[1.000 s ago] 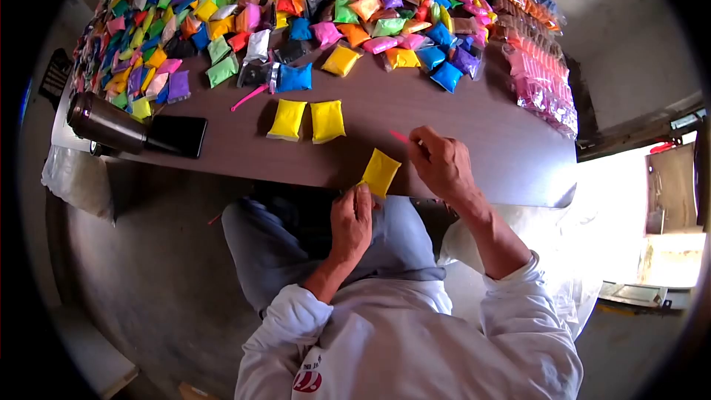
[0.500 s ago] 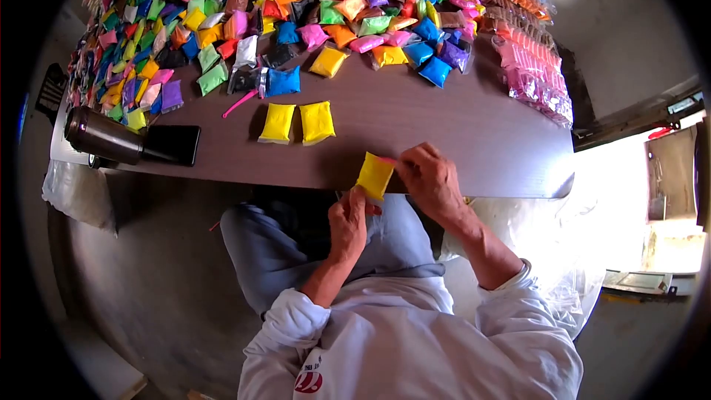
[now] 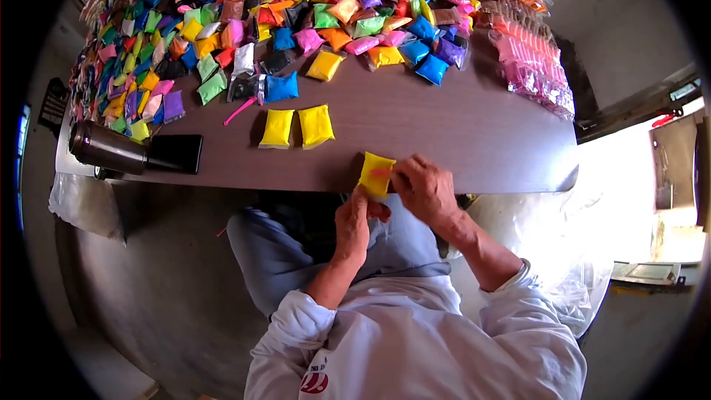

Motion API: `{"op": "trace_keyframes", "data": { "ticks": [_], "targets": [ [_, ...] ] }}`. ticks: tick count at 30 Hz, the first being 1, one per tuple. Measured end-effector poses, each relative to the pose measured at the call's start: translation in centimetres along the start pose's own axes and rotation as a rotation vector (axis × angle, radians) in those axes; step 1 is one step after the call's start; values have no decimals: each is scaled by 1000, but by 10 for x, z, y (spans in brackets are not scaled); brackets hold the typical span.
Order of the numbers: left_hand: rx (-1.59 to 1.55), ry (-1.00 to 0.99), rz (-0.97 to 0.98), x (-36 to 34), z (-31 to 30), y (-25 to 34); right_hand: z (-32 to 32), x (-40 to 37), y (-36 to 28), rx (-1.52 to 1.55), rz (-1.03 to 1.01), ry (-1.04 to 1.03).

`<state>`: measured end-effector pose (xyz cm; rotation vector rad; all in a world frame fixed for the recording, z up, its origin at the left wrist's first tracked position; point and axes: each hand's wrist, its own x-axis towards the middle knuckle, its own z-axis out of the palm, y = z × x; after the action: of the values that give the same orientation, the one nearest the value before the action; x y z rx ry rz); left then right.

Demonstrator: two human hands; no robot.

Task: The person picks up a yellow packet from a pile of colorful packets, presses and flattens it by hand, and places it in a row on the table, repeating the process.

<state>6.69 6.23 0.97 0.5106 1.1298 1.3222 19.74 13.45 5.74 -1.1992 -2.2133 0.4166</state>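
A yellow packet (image 3: 376, 163) is pinched at its lower end by the left hand's (image 3: 352, 224) fingers, at the table's (image 3: 459, 167) near edge. A blurred pink stick (image 3: 381, 172), gripped by the right hand's (image 3: 424, 190) fingers, is held across it. Two other yellow packets (image 3: 316, 127) are laid farther in; coloured packets (image 3: 345, 7) are heaped towards the far edge.

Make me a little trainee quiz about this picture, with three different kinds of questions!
1. Choose one. Which hand grips the lower left corner of the held packet? A: left; B: right; C: neither.
2. True or false: the pink stick on the table lies to the left of the two packets set side by side near the hands.
3. Fill in the colour: those two packets are ____.

Key: 1. A, the left hand. 2. True. 3. Yellow.
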Motion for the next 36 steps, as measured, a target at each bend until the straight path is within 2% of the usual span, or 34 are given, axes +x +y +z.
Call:
{"op": "trace_keyframes", "data": {
  "ticks": [5, 7, 9, 13, 15, 17, 20, 21, 23, 26, 33, 36],
  "targets": [
    [65, 7, 9, -1, 6, 6, -5, 15, 15, -103, 132, 57],
    [51, 16, 13, -2, 6, 4, -7, 15, 12, -20, 152, 36],
    [38, 34, 9, -2, 3, 1, -11, 10, 0, 157, 49, 46],
    [-38, 3, -22, 0, -2, -5, -12, 10, -16, 140, -57, 49],
    [-60, -10, -19, 1, -1, -3, -13, 14, -12, 74, 56, 198],
    [-55, 33, 4, 0, 2, 2, -18, 17, -12, 76, 91, 232],
    [-65, 20, 7, 2, 1, -3, -17, 10, -20, 19, -151, -12],
    [-66, 19, 7, 3, 0, -4, -12, 11, -22, 39, -262, -5],
    [8, -3, 48, 3, -1, -6, -4, 12, -11, -97, -135, -129],
    [106, -12, 123, -1, 5, 4, -6, 25, -3, -40, -54, -138],
    [173, -1, 140, 1, 8, 1, -7, 33, 11, -170, 44, 13],
    [173, 21, 124, 0, 1, -9, -19, 33, -7, 69, -27, -23]
  ]
}}
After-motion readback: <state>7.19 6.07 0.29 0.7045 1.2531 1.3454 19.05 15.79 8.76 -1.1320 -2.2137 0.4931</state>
